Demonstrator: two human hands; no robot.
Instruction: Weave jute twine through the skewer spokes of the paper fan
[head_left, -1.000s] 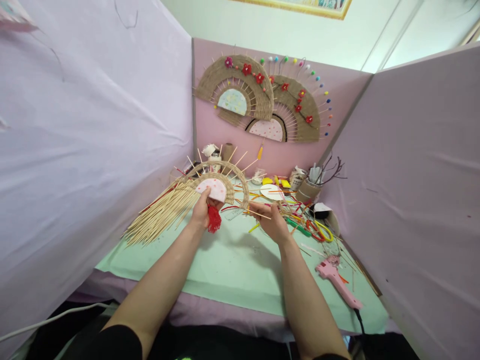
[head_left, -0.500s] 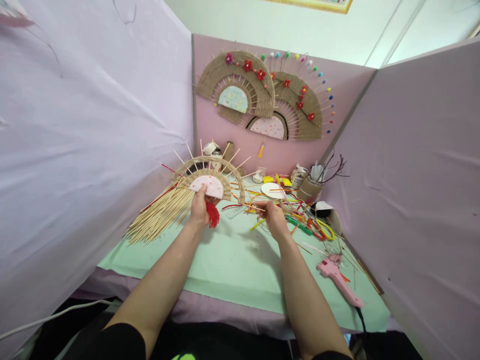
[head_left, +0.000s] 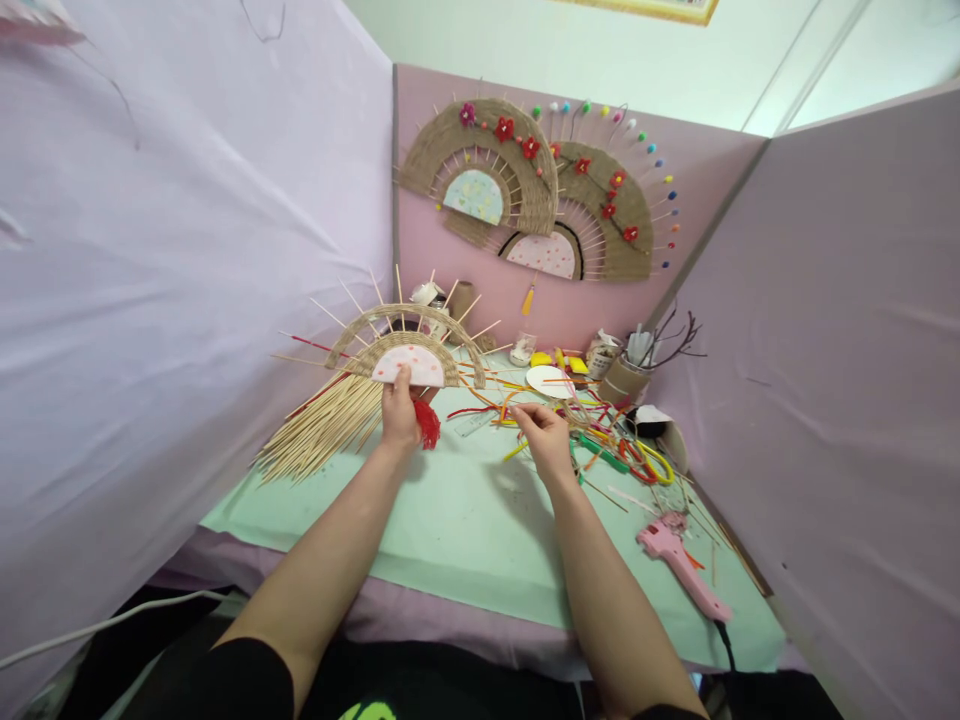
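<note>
My left hand [head_left: 401,415] is closed on a half-round woven fan [head_left: 352,340], its thumb pressed on the white, red-spotted centre. Thin wooden sticks fan outward from that centre, with bands of brown twine woven around them. A red tassel [head_left: 427,425] hangs beside the left hand, its upper end hidden. To the right of the fan, my right hand [head_left: 544,435] is pinched shut on a thin strand of twine [head_left: 504,388], which shows only faintly near the fan's right end. The fan is held above the table, tilted towards me.
A pile of wooden sticks [head_left: 322,430] lies at left. Coloured pipe cleaners and strings [head_left: 600,450] tangle at right, near a white oval [head_left: 551,381]. A pink glue gun [head_left: 682,565] rests at the right front. Finished fans [head_left: 480,150] hang on the pink back panel [head_left: 450,260].
The fan has turned and shifted slightly left in my left hand, its left sticks now lower and spread. My right hand has come away from the fan's right-hand stick, fingers still pinched.
</note>
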